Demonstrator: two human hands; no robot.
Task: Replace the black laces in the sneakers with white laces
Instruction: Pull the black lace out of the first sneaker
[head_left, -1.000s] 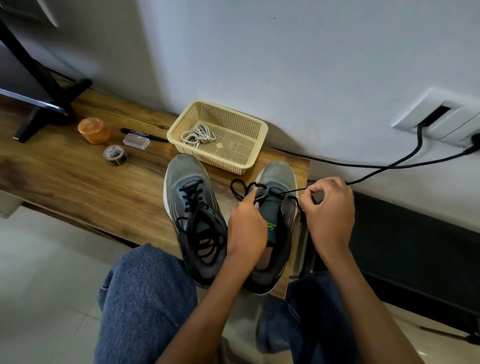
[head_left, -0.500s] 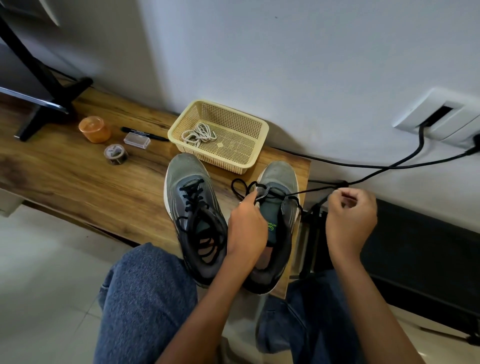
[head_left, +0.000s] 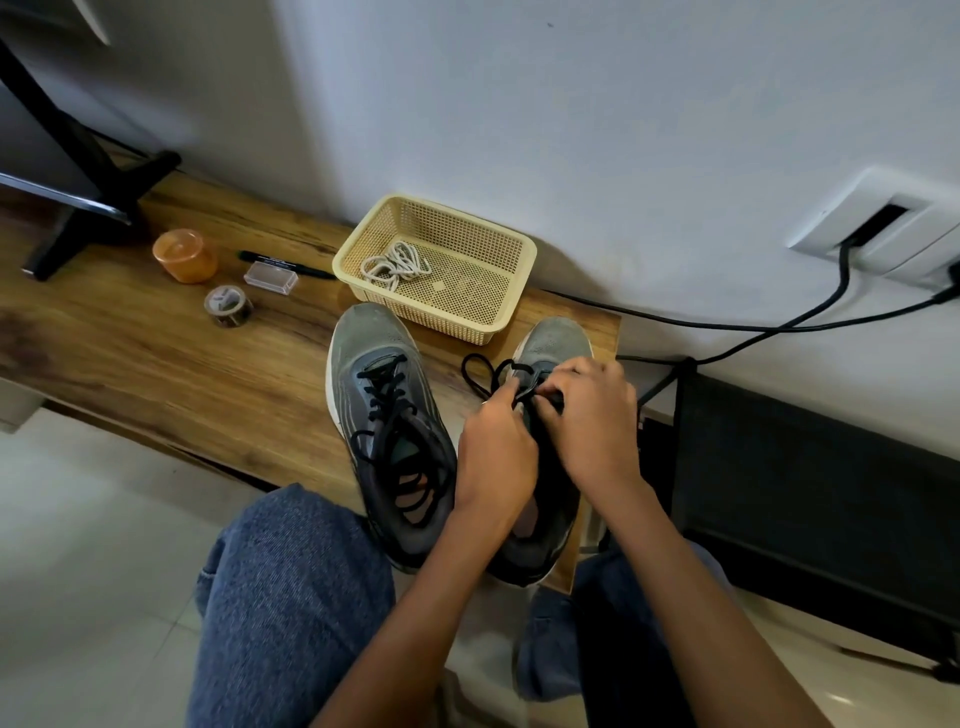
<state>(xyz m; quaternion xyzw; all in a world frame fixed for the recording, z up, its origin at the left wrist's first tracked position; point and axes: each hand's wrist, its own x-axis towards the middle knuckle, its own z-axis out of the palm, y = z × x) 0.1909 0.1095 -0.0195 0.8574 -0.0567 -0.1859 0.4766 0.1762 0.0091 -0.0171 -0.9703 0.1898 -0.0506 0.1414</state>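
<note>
On my left the first sneaker (head_left: 387, 431) sits fully laced in black, the white laces (head_left: 396, 266) waiting in the basket (head_left: 506, 306) behind it for later. My left hand (head_left: 496, 447) steadies the second sneaker (head_left: 553, 348) and pinches its black lace (head_left: 480, 376). My right hand (head_left: 592, 415) curls in beside it, apparently picking at the same lace to draw it from the eyelets.

No text is legible; white print on the black marker (head_left: 283, 258) is too small.
</note>
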